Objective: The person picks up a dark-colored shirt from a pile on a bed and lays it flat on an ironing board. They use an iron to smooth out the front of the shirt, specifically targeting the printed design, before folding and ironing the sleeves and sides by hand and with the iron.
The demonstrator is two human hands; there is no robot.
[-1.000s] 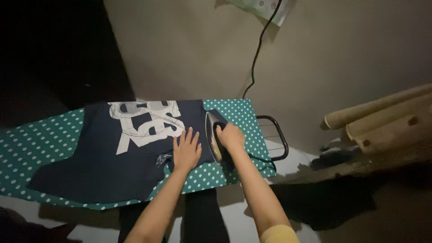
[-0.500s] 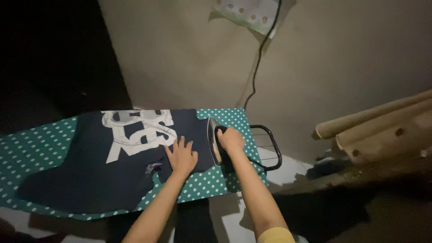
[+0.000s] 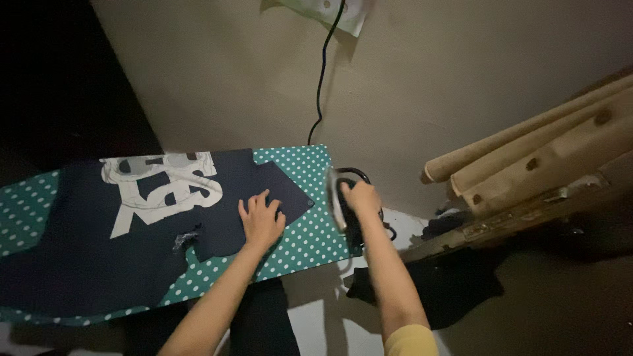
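Note:
A dark navy T-shirt (image 3: 132, 217) with a large white print lies spread on a teal ironing board (image 3: 310, 237) with white dots. My left hand (image 3: 261, 219) rests flat on the shirt's right edge, fingers spread. My right hand (image 3: 361, 198) grips the handle of an iron (image 3: 339, 198), which stands tipped up at the board's right end, off the shirt. Its black cord (image 3: 323, 79) runs up the wall to a socket plate (image 3: 326, 10).
A beige wall stands close behind the board. Pale wooden rails (image 3: 527, 158) lean at the right. Dark cloth (image 3: 455, 290) lies on the floor below them. The left background is in darkness.
My right hand has carried the iron to the right, off the shirt to the board's end. My left hand stays on the shirt. The view has shifted right.

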